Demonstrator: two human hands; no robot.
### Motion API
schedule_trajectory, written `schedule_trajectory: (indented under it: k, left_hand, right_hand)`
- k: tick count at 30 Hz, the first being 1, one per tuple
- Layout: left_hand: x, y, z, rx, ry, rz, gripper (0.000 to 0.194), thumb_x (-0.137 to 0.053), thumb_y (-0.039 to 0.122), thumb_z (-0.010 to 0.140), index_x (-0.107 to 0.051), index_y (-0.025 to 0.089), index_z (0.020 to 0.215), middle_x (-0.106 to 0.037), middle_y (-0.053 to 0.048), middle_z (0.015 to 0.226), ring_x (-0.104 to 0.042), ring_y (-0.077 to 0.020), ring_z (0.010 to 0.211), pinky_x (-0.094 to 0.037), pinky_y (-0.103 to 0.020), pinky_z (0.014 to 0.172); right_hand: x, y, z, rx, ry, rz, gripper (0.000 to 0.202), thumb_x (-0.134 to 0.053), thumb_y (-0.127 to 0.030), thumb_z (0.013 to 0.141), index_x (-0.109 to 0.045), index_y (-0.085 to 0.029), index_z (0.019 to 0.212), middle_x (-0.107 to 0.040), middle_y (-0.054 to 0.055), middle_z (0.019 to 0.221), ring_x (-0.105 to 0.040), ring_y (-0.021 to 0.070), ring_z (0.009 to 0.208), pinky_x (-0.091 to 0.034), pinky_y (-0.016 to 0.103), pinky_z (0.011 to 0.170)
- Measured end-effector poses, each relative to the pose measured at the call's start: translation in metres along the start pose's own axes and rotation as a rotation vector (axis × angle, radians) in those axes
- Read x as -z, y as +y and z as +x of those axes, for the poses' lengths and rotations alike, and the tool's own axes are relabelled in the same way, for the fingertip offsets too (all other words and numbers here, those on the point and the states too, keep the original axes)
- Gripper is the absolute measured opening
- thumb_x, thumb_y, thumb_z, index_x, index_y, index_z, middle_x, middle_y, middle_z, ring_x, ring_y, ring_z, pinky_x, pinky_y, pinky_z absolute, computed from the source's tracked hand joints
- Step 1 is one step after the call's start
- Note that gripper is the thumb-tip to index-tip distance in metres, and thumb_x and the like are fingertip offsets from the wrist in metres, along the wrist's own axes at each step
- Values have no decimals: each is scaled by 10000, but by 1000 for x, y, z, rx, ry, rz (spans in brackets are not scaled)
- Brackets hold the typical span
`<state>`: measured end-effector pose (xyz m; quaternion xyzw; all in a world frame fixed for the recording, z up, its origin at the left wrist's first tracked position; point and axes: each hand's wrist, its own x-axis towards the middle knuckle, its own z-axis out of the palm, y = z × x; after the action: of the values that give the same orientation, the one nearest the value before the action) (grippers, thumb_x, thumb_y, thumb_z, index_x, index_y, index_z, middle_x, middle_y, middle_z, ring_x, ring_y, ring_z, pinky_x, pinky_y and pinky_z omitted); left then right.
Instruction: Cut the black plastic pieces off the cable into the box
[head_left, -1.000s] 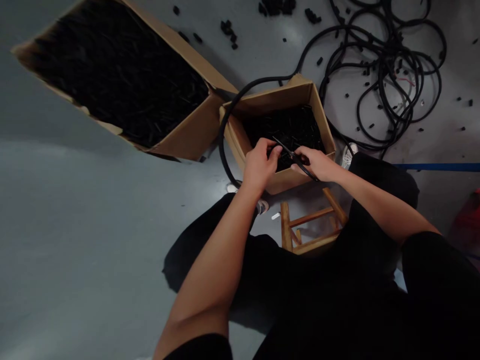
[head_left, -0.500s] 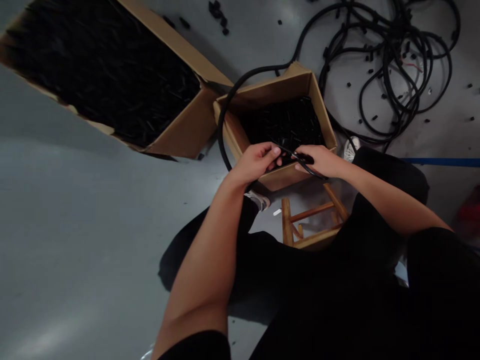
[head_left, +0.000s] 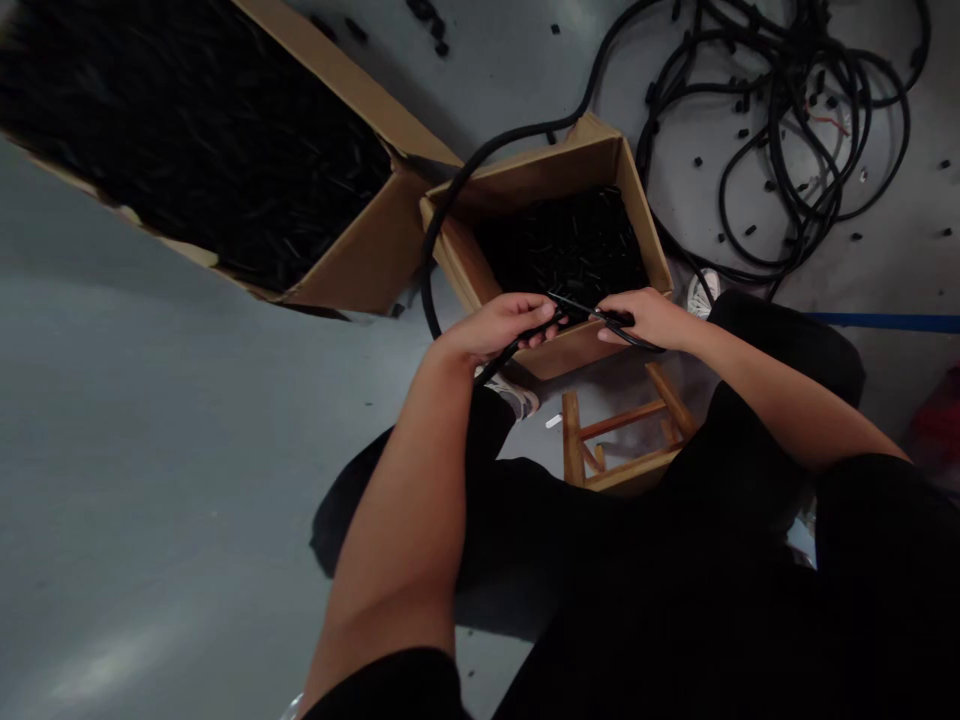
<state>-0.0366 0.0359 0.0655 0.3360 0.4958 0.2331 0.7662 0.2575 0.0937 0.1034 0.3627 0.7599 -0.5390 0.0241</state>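
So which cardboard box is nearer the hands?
The smaller box, under the left hand and right hand; the larger box stands farther off, upper left.

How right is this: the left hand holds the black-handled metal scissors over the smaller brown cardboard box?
One slip: the head view shows the right hand holding the scissors over the box; the left hand grips a thick black cable.

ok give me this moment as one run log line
left hand: holds black tube | right hand: holds scissors | below hands: smaller cardboard box, black pieces inside
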Motion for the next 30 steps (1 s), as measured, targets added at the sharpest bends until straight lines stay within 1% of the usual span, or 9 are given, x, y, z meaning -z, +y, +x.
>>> schedule_trajectory:
  k: [4,6,10,14,18,22,26,28,30]
  left_hand:
    - [-4,-4,11,-133,364,-231,332,-983,402,924,-714,209,903,-779,-49,929,-716,-154,806,-641,-245,750]
    - [-9,-3,16,-153,475,-339,265,-928,299,947,-673,225,935,-797,-38,1069,-753,-174,953,-698,-300,865]
    - [-19,0,22,-75,407,-375,248,-925,274,921,-697,229,1006,-766,-44,1125,-742,-205,1032,-737,-358,884]
    - [-27,-1,25,-82,340,-356,324,-966,324,880,-708,222,1046,-742,-50,1118,-729,-215,1024,-740,-371,878]
    - [-32,-7,32,-101,448,-254,320,-907,404,992,-665,237,1119,-753,-51,1093,-755,-210,1000,-692,-322,856]
    - [-38,-9,34,-119,466,50,194,-777,311,1066,-615,212,1028,-738,-29,871,-682,-162,742,-523,-245,694]
    - [-45,-5,27,-227,352,384,194,-632,354,1125,-644,199,1009,-623,16,749,-531,-153,651,-409,-264,644]
    - [-46,-3,22,-238,270,427,242,-611,402,1125,-644,200,994,-579,20,733,-501,-157,667,-403,-260,648]
    - [-44,-1,19,-204,232,367,318,-633,477,1107,-617,207,942,-527,22,716,-467,-151,655,-389,-247,619]
  right_hand:
    - [3,-7,0,-92,29,-93,349,-789,-372,1046,-829,-176,1331,-804,124,1227,-739,258,1077,-487,342,935]
    - [3,-10,1,-149,14,-184,379,-797,-389,1050,-832,-212,1383,-794,137,1283,-733,276,1074,-479,357,910]
    - [-1,-14,4,-180,4,-254,415,-807,-417,1059,-837,-264,1444,-789,139,1312,-737,302,1058,-462,376,865]
    - [-1,-17,6,-191,35,-306,416,-822,-426,1059,-850,-254,1437,-803,154,1324,-750,321,1069,-466,380,854]
    - [0,-16,8,-230,70,-189,351,-814,-408,1071,-879,-223,1363,-851,122,1213,-762,289,1051,-459,352,852]
    - [-1,-12,13,-287,95,-35,332,-781,-405,1096,-869,-162,1304,-864,113,1172,-767,250,1042,-477,326,888]
    - [-4,-8,17,-286,71,49,399,-790,-405,1069,-787,-133,1360,-841,134,1274,-757,253,1109,-497,324,935]
    - [-8,-5,17,-293,77,55,485,-825,-452,1023,-743,-140,1385,-827,134,1265,-734,255,1069,-501,336,925]
    - [-12,-2,16,-268,98,68,508,-832,-539,979,-741,-159,1303,-816,114,1190,-703,247,1004,-495,344,905]
